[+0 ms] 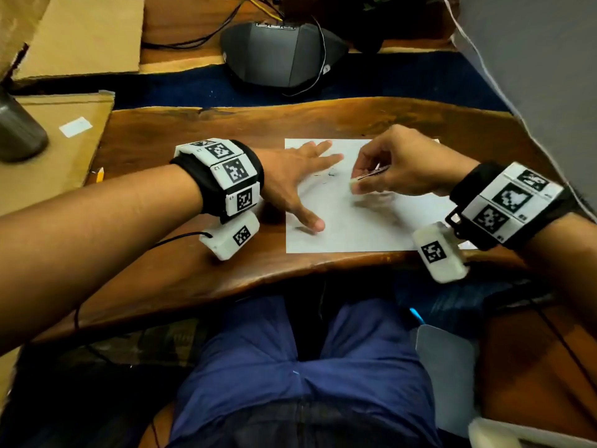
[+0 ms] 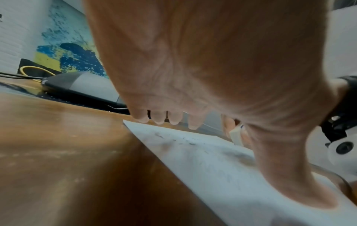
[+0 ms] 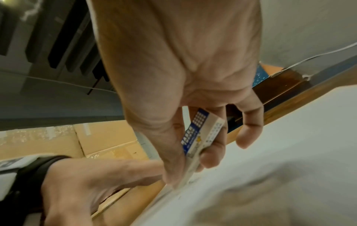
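- A dark wooden table point(image 1: 206, 140) with a wavy, live edge fills the middle of the head view. Its near edge runs above the person's blue-trousered lap.
- A grey panel point(image 1: 536, 66) rises at the right, cut off by the frame.
- Flat cardboard point(image 1: 80, 37) lies at the far left, partly out of view.
- A dark blue speckled band point(image 1: 181, 88) runs behind the table.
- A dark grey wedge-shaped device point(image 1: 277, 53) with cables sits on that band. What it is cannot be made out.
- A white sheet of paper point(image 1: 355, 227) lies on the table by the near edge. Its right side is hidden under the right wrist.
- The left hand point(image 1: 290, 182) lies on the sheet's left part, fingers spread straight, pressing it flat.
- The right hand point(image 1: 410, 163) pinches an eraser point(image 1: 355, 182) between thumb and fingers. The eraser's white tip touches the paper, just beside the left fingertips. The print on its blue-and-white sleeve is too blurred to read.
- Faint pencil marks point(image 1: 329, 172) show beside the tip, too smudged to read.
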Available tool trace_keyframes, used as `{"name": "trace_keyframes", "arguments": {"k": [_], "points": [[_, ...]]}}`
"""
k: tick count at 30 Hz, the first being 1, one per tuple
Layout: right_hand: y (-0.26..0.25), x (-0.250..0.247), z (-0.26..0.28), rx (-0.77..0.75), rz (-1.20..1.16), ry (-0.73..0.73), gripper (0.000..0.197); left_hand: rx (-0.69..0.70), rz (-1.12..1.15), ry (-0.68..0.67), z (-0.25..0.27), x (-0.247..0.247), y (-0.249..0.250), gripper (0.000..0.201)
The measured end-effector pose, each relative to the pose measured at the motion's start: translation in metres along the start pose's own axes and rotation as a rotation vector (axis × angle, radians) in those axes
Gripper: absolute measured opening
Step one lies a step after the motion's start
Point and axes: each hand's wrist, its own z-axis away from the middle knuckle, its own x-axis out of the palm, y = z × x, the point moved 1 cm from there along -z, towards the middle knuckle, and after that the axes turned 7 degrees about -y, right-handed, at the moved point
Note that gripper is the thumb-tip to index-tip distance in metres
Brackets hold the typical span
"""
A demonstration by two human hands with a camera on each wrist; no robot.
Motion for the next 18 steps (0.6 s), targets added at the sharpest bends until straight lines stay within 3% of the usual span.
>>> {"name": "trace_keyframes", "arguments": {"k": [3, 9, 14, 18], "points": [[-0.001, 0.006, -0.007, -0.017, 0.018, -0.006, 0.014, -0.017, -0.044, -0.08, -0.005, 0.003, 0.0, 0.13], [0.007, 0.008, -0.013, 0.023, -0.126, 0.017, 0.015, -0.035, -0.063, -0.107, -0.006, 0.0, 0.001, 0.133], [-0.008, 0.017, 0.001, -0.067, 0.03, -0.282, 0.013, -0.047, -0.086, -0.127, -0.005, 0.0, 0.004, 0.135], [0.0, 0.01, -0.017, -0.021, -0.02, -0.038, 0.014, -0.053, -0.089, -0.125, -0.005, -0.001, 0.005, 0.133]]}}
